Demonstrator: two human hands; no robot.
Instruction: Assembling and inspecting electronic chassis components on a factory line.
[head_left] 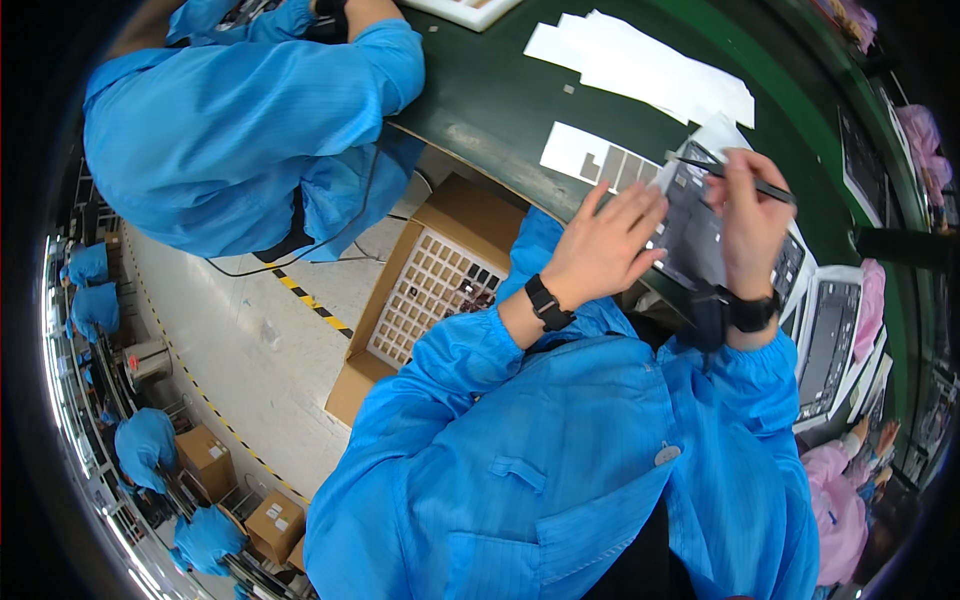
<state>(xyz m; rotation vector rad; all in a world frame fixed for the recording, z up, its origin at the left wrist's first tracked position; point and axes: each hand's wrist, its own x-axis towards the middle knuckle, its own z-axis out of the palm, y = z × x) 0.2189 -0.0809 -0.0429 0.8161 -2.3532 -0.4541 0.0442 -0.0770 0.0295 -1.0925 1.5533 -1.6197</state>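
Observation:
My right hand (748, 200) is closed around dark tweezers (735, 172), their tips pointing left. A small greyish piece (671, 156) shows at the tips; I cannot tell whether it is gripped. My left hand (615, 240) lies with fingers apart at the near edge of a white sheet (566, 150) that carries grey rectangular patches (629, 168). Below the right hand is a dark, flat device panel (693, 232) with small parts along its edges, partly covered by both hands.
White sheets (640, 68) lie farther back on the green table (480, 95). Another dark framed panel (828, 340) is at the right. A carton (440, 205) with a compartmented tray (425, 290) stands at my left. A co-worker in blue (250, 140) sits at the far left.

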